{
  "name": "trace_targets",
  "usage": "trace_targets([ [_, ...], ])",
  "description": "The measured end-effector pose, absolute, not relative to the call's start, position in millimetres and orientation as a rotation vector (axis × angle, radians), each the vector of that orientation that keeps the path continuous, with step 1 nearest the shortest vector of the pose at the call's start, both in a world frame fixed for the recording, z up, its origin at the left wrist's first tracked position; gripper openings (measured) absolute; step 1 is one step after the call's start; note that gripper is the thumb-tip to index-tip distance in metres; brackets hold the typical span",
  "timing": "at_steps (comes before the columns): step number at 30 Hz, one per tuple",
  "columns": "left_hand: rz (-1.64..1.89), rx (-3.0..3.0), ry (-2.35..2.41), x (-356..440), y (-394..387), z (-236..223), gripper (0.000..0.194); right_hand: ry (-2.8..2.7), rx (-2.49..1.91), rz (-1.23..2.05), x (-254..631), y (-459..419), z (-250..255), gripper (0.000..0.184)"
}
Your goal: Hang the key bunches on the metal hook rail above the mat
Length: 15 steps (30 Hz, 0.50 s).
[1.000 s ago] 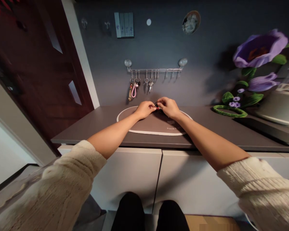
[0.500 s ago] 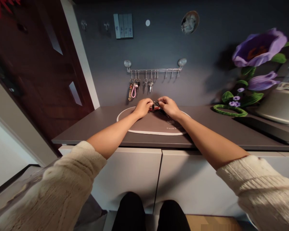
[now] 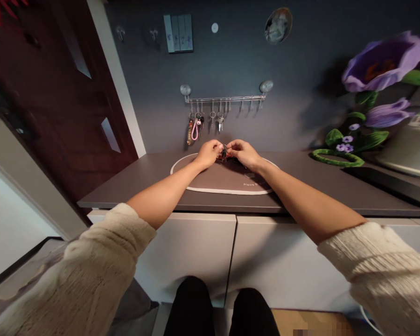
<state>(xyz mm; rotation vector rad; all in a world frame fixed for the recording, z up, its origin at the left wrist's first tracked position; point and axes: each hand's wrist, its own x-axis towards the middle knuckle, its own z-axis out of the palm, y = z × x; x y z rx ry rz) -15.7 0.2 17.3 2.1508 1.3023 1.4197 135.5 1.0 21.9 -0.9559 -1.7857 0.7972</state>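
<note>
A small bunch of keys point(image 3: 224, 153) on a ring is between my hands, just above the mat. My left hand point(image 3: 209, 155) pinches it from the left, fingers closed. From the other side, the thumb and fingertips of my right hand point(image 3: 245, 154) are closed on the ring. Something red and dark lies behind and below the keys, mostly covered by my hands. Beneath is an oval brown mat point(image 3: 220, 182) with a pale rim. On the wall, a clear hook rail point(image 3: 227, 99) carries several sets of keys, one with a pink strap point(image 3: 195, 130).
The mat lies on a dark countertop point(image 3: 126, 179) above white cabinet doors point(image 3: 196, 247). To the right stand purple artificial flowers point(image 3: 385, 65), a dark flat slab point(image 3: 388, 186) and a pale rounded object point(image 3: 409, 149). A dark red door point(image 3: 66, 102) is at left.
The keys now hang down between my fingertips, where before they lay more sideways. Both hands stay over the mat. The view has shifted slightly.
</note>
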Motion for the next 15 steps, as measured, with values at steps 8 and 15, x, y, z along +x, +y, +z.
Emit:
trace_targets([
  [8, 1.439, 2.088, 1.263, -13.7, -4.8, 19.4, 0.016, -1.743, -0.925, 0.813, 134.4, -6.5, 26.2, 0.004],
  [15, 1.465, 2.091, 1.242, -12.3, -6.2, 18.9, 0.016, -1.755, -0.913, 0.86, 134.5, -2.5, 21.7, 0.014],
])
